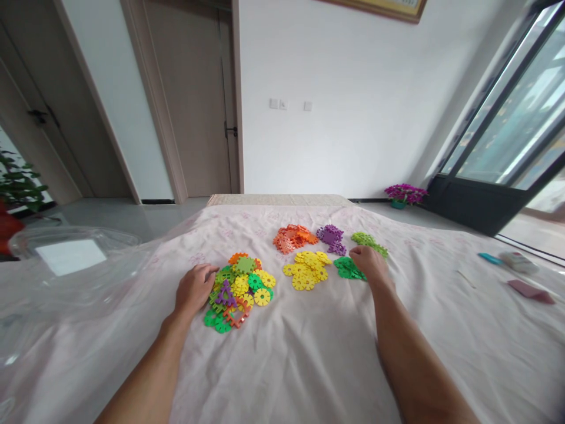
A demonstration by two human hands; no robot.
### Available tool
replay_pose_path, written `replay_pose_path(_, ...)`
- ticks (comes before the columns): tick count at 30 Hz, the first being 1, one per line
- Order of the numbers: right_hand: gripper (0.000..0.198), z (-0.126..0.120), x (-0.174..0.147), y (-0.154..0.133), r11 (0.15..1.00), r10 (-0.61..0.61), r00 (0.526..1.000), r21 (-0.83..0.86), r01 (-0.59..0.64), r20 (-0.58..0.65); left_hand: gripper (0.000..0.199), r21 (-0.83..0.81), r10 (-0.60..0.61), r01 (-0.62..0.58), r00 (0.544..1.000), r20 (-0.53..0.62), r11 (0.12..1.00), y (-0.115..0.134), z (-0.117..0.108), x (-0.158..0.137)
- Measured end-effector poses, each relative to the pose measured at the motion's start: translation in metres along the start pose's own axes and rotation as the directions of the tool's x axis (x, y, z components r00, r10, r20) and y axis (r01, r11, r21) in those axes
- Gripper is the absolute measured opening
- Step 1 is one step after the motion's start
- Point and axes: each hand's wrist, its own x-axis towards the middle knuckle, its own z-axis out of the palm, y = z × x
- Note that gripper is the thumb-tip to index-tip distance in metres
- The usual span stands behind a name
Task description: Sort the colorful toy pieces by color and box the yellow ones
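My left hand (pixel 194 290) rests against the left edge of a mixed pile of plastic pieces (pixel 241 284), its fingers slightly apart and lightly bent. That pile holds yellow and green notched discs with orange, purple and light green toothed pieces. My right hand (pixel 369 262) is closed above a pile of green discs (pixel 346 268), its fingertips turned down; whatever they may hold is hidden. Just behind that hand lies a light green pile (pixel 366 238). Further left are a purple pile (pixel 332 237), an orange pile (pixel 293 237) and a pile of yellow discs (pixel 306 271).
A pale cloth (pixel 282 365) with wrinkles covers the table. On the left stands a clear plastic container (pixel 119 253) with a white label. A blue item (pixel 489 258), a whitish packet (pixel 518 262) and a pink piece (pixel 531 291) lie at the right.
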Motion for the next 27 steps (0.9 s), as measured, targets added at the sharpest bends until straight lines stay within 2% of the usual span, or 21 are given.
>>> replay_pose_path(3, 0.026, 0.000, -0.002, -0.010, 0.994, -0.070, 0.995, 0.078, 0.076, -0.074, 0.034, 0.004, 0.001, -0.001, 1.000, 0.000, 1.000, 0.001, -0.001, -0.001)
replay_pose_path(6, 0.021, 0.008, -0.012, -0.039, 0.933, -0.292, 0.951, 0.190, 0.307, -0.102, 0.033, 0.004, 0.006, -0.006, 1.000, -0.009, 1.000, 0.001, 0.000, -0.001)
replay_pose_path(9, 0.016, 0.023, -0.037, -0.076, 0.781, -0.565, 0.825, 0.307, 0.544, -0.025, 0.034, 0.000, 0.006, -0.006, 1.000, -0.014, 1.000, 0.001, 0.000, -0.001)
replay_pose_path(12, 0.010, 0.038, -0.073, -0.108, 0.608, -0.749, 0.660, 0.453, 0.652, 0.055, 0.034, -0.001, 0.003, -0.003, 1.000, -0.005, 1.000, 0.001, -0.001, 0.000)
replay_pose_path(14, 0.011, 0.045, -0.097, -0.122, 0.525, -0.823, 0.560, 0.513, 0.679, 0.101, 0.035, 0.000, 0.003, -0.003, 1.000, -0.004, 1.000, 0.002, -0.001, 0.000)
replay_pose_path(16, 0.018, 0.051, -0.117, -0.130, 0.468, -0.868, 0.480, 0.536, 0.702, 0.129, 0.034, 0.001, 0.005, -0.005, 1.000, -0.008, 1.000, 0.002, -0.002, -0.001)
replay_pose_path(19, 0.031, 0.056, -0.136, -0.135, 0.416, -0.905, 0.397, 0.508, 0.755, 0.151, 0.033, 0.003, 0.012, -0.012, 1.000, -0.013, 1.000, 0.002, -0.002, -0.001)
replay_pose_path(21, 0.036, 0.058, -0.141, -0.136, 0.413, -0.909, 0.382, 0.474, 0.777, 0.167, 0.034, 0.004, 0.013, -0.013, 1.000, -0.018, 1.000, 0.003, -0.002, -0.001)
replay_pose_path(27, 0.042, 0.059, -0.146, -0.138, 0.481, -0.874, 0.447, 0.451, 0.751, 0.188, 0.034, 0.001, 0.009, -0.009, 1.000, -0.017, 1.000, 0.003, -0.002, -0.001)
